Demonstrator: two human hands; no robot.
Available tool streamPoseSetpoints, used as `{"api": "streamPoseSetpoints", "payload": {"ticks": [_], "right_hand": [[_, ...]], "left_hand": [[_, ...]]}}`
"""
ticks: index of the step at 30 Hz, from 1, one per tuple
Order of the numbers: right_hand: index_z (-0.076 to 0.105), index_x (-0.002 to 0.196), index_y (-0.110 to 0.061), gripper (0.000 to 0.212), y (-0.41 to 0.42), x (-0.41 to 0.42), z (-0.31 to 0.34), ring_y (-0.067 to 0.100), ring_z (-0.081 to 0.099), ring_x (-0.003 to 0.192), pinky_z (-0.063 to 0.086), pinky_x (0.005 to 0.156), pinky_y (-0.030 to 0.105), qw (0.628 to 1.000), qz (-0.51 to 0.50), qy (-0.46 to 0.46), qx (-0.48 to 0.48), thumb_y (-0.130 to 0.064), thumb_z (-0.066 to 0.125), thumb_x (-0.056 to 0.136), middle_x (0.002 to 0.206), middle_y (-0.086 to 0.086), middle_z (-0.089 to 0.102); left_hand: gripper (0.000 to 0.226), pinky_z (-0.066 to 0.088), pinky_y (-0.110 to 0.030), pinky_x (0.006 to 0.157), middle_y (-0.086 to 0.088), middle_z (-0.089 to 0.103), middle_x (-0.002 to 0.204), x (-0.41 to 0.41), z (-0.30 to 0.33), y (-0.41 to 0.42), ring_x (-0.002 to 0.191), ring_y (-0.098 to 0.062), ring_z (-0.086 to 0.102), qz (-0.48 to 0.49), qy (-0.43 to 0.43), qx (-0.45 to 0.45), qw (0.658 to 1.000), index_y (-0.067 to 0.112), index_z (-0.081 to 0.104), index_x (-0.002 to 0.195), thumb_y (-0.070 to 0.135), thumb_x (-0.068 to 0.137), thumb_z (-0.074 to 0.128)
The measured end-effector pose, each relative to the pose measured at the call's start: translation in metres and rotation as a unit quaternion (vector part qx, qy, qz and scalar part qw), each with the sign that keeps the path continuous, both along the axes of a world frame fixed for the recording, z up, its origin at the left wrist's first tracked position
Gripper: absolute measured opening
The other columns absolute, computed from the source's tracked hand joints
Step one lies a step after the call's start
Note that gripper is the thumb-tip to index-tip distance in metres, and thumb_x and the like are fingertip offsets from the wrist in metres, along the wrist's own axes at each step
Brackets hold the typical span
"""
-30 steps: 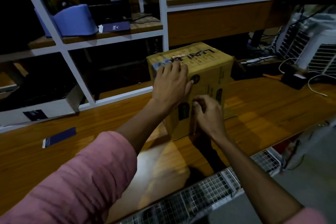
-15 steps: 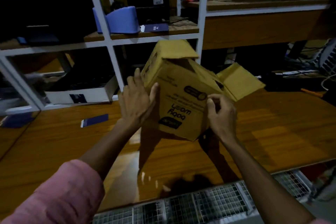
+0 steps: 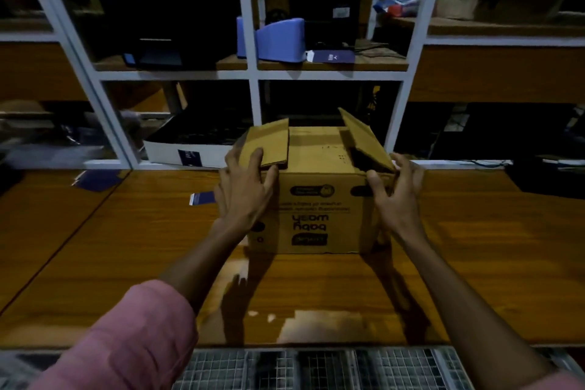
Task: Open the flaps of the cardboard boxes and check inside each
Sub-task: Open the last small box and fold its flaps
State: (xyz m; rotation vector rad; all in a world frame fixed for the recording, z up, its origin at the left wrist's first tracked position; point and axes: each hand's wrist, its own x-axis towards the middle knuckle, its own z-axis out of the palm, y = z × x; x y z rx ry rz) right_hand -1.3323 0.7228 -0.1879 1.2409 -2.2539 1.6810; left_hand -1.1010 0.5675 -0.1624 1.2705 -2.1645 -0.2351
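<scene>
two bare hands frame one cardboard box (image 3: pixel 319 215) that stands on the wooden worktop (image 3: pixel 474 263), near its far edge and in front of a white-framed shelf unit (image 3: pixel 253 73). the print on the box's near face reads upside down. its top is partly open: the left flap (image 3: pixel 269 146) lies nearly flat over the left part of the opening, and the right flap (image 3: pixel 364 139) stands raised at a slant, leaning inward. between them the inner far wall of the box shows, while the bottom of the interior is out of sight. the left hand (image 3: pixel 245 193) rests over the box's upper left corner, fingers spread and fairly straight, with fingertips touching the left flap and the thumb against the near face; it grips nothing. the right hand (image 3: pixel 395 196) sits at the upper right corner with fingers loosely bent beside the foot of the right flap and the thumb on the near face; whether it pinches the flap or only touches it cannot be told. a pink sleeve (image 3: pixel 133 342) covers the left upper arm. on the worktop to the left of the box lies a small dark blue card (image 3: pixel 202 198), partly hidden behind the left hand. on the shelf behind, a blue plastic holder (image 3: pixel 278 39) stands beside a dark blue booklet (image 3: pixel 332 57). a wire mesh panel (image 3: pixel 316 367) runs below the near edge of the worktop.
</scene>
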Motion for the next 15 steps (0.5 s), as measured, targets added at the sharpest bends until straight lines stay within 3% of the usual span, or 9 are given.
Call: {"api": "streamPoseSetpoints", "payload": {"ticks": [4, 10, 15], "right_hand": [[0.044, 0.146, -0.027, 0.064, -0.024, 0.015, 0.005, 0.018, 0.028, 0.139, 0.040, 0.101, 0.033, 0.995, 0.070, 0.031, 0.065, -0.056, 0.057, 0.090, 0.154, -0.003, 0.013], [0.050, 0.141, -0.028, 0.072, -0.070, 0.070, 0.004, 0.027, 0.038, 0.133, 0.050, 0.099, 0.049, 0.992, 0.064, 0.075, 0.075, -0.070, 0.050, 0.083, 0.147, -0.003, 0.020], [0.049, 0.141, -0.030, 0.075, -0.141, 0.169, -0.003, 0.033, 0.040, 0.132, 0.050, 0.097, 0.054, 0.983, 0.118, 0.121, 0.074, -0.077, 0.044, 0.082, 0.144, -0.002, 0.023]], "left_hand": [[0.066, 0.049, -0.042, 0.083, -0.022, 0.046, 0.135, 0.021, -0.006, -0.018, 0.111, -0.037, 0.056, -0.020, 0.033, 0.054, 0.998, 0.033, 0.027, 0.157, 0.063, 0.099, 0.037], [0.072, 0.040, -0.057, 0.108, -0.022, 0.040, 0.147, 0.082, -0.004, -0.038, 0.131, -0.041, 0.046, 0.007, 0.107, 0.106, 0.989, 0.032, 0.029, 0.156, 0.068, 0.095, 0.043], [0.068, 0.044, -0.047, 0.103, -0.021, 0.043, 0.136, 0.194, -0.005, -0.087, 0.117, -0.041, 0.054, 0.082, 0.124, 0.072, 0.986, 0.032, 0.037, 0.151, 0.069, 0.094, 0.047]]}}
